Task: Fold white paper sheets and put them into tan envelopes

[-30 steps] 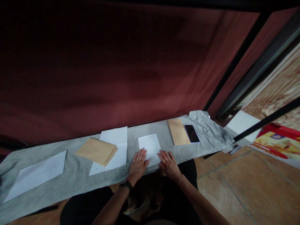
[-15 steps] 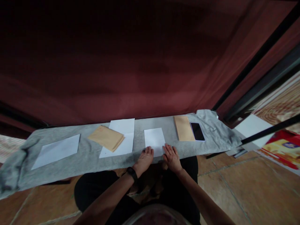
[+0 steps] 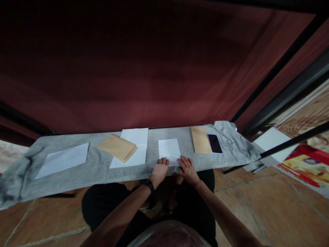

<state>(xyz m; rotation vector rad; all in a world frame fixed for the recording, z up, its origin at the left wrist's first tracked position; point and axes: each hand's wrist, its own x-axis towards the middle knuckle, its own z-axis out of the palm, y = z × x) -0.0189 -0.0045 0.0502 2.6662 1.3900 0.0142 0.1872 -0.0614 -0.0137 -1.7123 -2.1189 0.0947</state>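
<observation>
A sheet of white paper [image 3: 169, 148] lies on the grey cloth straight in front of me, its near edge by the front of the table. My left hand [image 3: 159, 168] rests at its near left corner, fingers laid on the paper and cloth. At the near right corner is my right hand [image 3: 188, 170], its fingers spread out with the tips on the paper. Both palms hang over the front edge, and my thumbs are hard to make out. A dark band [image 3: 149, 185] circles my left wrist.
Brown envelopes [image 3: 117, 146] overlap a creased white sheet [image 3: 140, 136] to the left. Farther left lies another white sheet [image 3: 65, 159]. On the right, a brown envelope [image 3: 200, 140] touches a phone [image 3: 215, 143]. A dark red panel [image 3: 154, 85] rises behind the cloth-covered table [image 3: 97, 175].
The view has shifted slightly. Both hands stay at the near corners of the white paper, with only slight finger movement. Nothing else has visibly moved.
</observation>
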